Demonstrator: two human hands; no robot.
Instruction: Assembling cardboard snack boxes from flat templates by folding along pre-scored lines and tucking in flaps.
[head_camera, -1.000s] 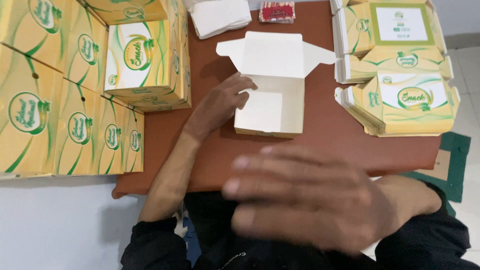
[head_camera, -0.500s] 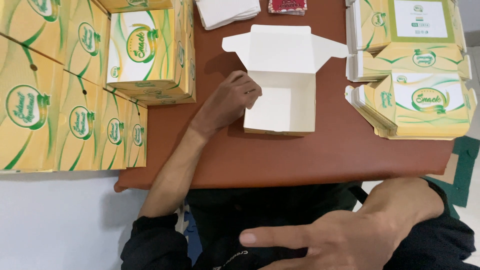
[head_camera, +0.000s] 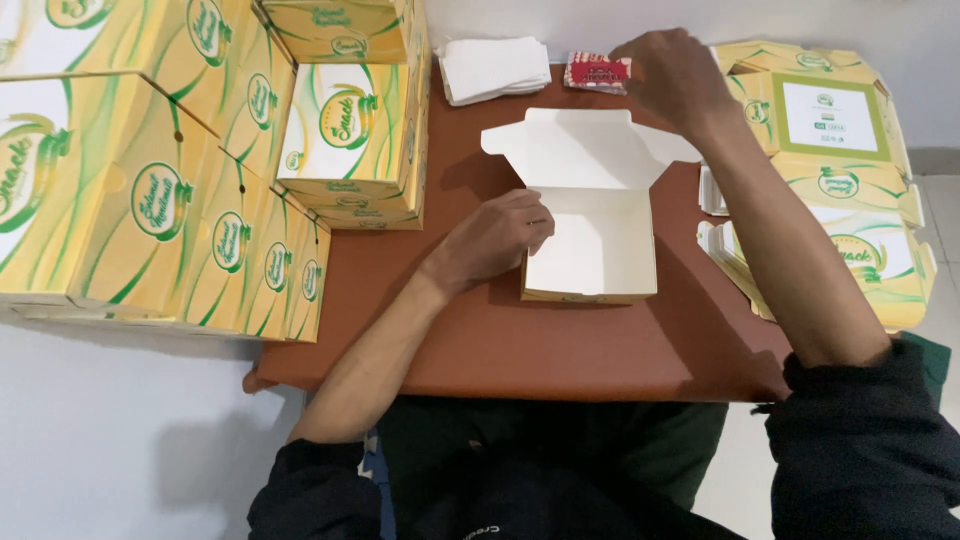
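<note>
Head view: the brown wooden table (head_camera: 560, 340) fills the middle in front of me, with big stacks of yellow-and-green printed cardboard snack boxes (head_camera: 150, 190) piled along its left side and a lower heap of the same folded yellow boxes (head_camera: 840, 190) on its right. In the centre sits the open white cardboard box (head_camera: 590, 235), lid flaps thrown back and the inside bare. My left hand (head_camera: 495, 240) rests against the box's left wall, fingers curled loosely, steadying it rather than pinching it. My right hand (head_camera: 675, 80) is stretched to the far edge, fingertips bent down on or just beside the small red packet (head_camera: 597, 72); I cannot tell whether they actually grip it. Left of that packet lies a stack of white folded paper napkins (head_camera: 495, 68).
</note>
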